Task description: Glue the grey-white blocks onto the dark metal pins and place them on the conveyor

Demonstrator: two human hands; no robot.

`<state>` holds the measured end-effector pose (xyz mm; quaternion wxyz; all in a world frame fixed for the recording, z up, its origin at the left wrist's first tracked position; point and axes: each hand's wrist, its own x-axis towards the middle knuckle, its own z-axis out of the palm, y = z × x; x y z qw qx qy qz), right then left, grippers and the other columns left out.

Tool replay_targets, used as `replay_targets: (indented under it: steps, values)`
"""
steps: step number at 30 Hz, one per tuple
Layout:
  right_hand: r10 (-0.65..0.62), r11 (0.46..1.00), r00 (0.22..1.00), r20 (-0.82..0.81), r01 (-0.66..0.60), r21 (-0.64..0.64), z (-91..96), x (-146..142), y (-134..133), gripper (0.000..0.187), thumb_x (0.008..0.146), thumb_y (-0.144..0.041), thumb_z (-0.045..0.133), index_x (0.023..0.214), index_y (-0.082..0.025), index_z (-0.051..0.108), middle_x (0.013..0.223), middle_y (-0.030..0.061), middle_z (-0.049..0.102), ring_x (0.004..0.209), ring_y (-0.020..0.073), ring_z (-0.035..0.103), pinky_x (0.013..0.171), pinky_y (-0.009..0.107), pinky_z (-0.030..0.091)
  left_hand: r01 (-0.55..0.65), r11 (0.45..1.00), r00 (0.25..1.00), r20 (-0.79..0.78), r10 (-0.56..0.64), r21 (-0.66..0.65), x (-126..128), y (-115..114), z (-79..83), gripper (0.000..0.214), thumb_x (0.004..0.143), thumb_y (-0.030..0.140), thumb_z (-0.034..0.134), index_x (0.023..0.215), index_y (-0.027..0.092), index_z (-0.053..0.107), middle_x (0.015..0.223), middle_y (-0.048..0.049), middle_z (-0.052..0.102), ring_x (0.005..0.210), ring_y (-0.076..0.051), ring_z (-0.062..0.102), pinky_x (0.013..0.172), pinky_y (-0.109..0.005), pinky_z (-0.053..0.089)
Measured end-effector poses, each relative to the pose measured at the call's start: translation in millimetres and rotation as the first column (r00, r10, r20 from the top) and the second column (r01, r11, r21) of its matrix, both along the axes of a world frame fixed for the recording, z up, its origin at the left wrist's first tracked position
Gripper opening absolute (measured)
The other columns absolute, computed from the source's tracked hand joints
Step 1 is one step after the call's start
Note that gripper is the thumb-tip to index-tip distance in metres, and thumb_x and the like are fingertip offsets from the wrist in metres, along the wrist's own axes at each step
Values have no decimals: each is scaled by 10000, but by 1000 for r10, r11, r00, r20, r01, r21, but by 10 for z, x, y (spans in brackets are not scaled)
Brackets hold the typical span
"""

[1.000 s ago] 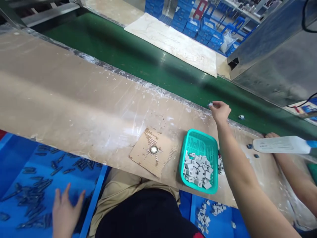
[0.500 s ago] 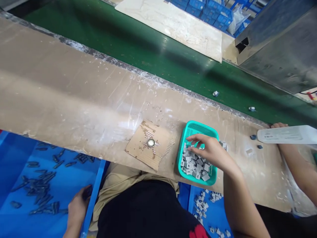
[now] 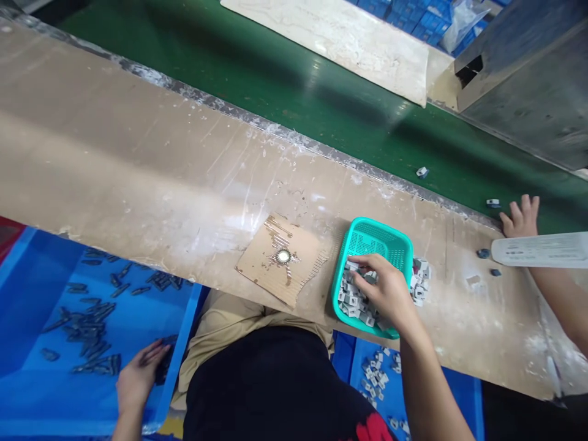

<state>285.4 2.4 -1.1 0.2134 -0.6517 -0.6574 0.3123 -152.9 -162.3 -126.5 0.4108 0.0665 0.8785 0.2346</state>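
Note:
My left hand is inside the blue bin at the lower left, fingers curled at dark elongated plastic parts by its right wall. Its fingertips are partly hidden against those parts. More dark parts lie scattered across the bin floor. My right hand reaches into a teal perforated basket. Thumb and index finger are apart, their tips touching small grey plastic blocks heaped in it. The palm covers part of the heap.
A cardboard piece with an oval metal ornament lies left of the basket. Loose grey blocks sit to its right. Another person's hand rests near the green belt, beyond a white translucent bottle. Another blue bin stands below.
My right hand has lowered into the basket, its fingertips now among the grey blocks. My left hand has turned at the bin's right wall. The other person's hand has spread onto the belt edge.

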Motion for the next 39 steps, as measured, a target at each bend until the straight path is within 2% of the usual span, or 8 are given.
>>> replay_targets:
  steps: [2, 5, 8, 11, 20, 27, 32, 39]
  values:
    - [-161, 986, 958, -238, 149, -68, 24, 34, -7, 170, 781, -321, 651, 916, -221, 677, 969, 61, 667, 846, 210, 643, 800, 372, 510, -147, 987, 988, 45, 145, 60, 30, -7, 46, 112, 643, 169, 687, 743, 183, 638, 773, -62, 673, 1121, -305, 584, 928, -352, 505]
    - [-379, 925, 747, -547, 292, -243, 56, 65, -7, 166, 761, -363, 695, 858, -230, 706, 972, 36, 676, 725, 137, 634, 750, 299, 527, -380, 912, 919, 178, 352, 157, 70, 72, 115, 101, 756, 89, 577, 768, 185, 604, 740, -9, 657, 860, -156, 674, 805, -218, 550]
    - [-485, 874, 542, -686, 296, -385, 64, 38, -5, 214, 746, -365, 723, 918, -239, 727, 915, 26, 693, 692, 100, 619, 699, 225, 529, -542, 816, 821, 333, 463, 201, 117, 255, 234, 198, 828, 34, 480, 792, 185, 602, 705, 25, 652, 649, -61, 648, 665, -99, 538]
    - [-529, 847, 455, -716, 237, -476, 60, -46, -11, 258, 718, -377, 750, 938, -247, 718, 861, 21, 702, 748, 119, 655, 700, 224, 549, -616, 761, 739, 485, 468, 204, 223, 475, 436, 309, 869, 5, 391, 849, 186, 640, 737, 17, 673, 654, -40, 647, 626, -52, 519]
    - [-397, 898, 695, -599, 158, -412, 115, -458, -35, 254, 749, -390, 717, 948, -232, 705, 863, 36, 703, 776, 165, 679, 711, 291, 570, -498, 829, 607, 785, 123, 256, 904, 890, 949, 158, 797, 43, 597, 835, 170, 682, 765, 2, 668, 693, -90, 660, 611, -135, 557]
    - [-51, 999, 980, -191, 52, 3, 132, -956, 34, 374, 785, -369, 672, 1121, -208, 629, 963, 80, 716, 887, 222, 674, 816, 390, 537, -380, 835, 514, 842, -167, 398, 1208, 1006, 951, 311, 583, 216, 843, 840, 129, 692, 725, -6, 656, 604, -68, 607, 500, -117, 482]
    - [161, 964, 977, 140, -186, 190, -12, -1189, 143, 299, 835, -325, 606, 1101, -196, 566, 939, 90, 732, 770, 213, 683, 713, 361, 540, -378, 802, 548, 810, -208, 462, 1254, 1011, 987, 277, 587, 196, 836, 811, 128, 687, 796, -39, 712, 723, -120, 667, 681, -188, 543]
    - [261, 934, 935, 241, -307, 182, -143, -1247, 221, 213, 870, -327, 526, 1038, -201, 562, 943, 102, 722, 784, 229, 687, 699, 374, 538, -375, 753, 541, 787, -296, 541, 1239, 977, 998, 235, 652, 221, 795, 844, 124, 699, 952, -90, 728, 898, -205, 683, 855, -311, 546]
